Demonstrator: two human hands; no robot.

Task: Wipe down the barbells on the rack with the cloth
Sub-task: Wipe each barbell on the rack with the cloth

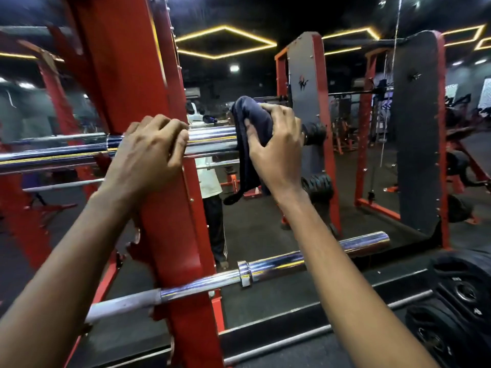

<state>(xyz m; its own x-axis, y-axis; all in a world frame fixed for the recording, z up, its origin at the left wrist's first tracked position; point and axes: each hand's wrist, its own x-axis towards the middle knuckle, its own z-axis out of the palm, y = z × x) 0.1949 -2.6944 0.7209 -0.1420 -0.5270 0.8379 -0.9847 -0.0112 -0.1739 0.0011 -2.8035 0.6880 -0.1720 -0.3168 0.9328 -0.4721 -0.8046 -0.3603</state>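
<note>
Head view: the left hand (151, 152) curls its fingers over the upper barbell (210, 135), gripping the chrome bar just in front of the red rack upright (132, 75). To the right, the right hand (273, 152) clasps a dark blue cloth (252, 128) wrapped over the same bar's sleeve, with thumb and fingers pinching the fabric and one end hanging loose below. A lower barbell (292, 258) rests nearer on the rack, untouched. Black weight plates (457, 301) lie near right.
</note>
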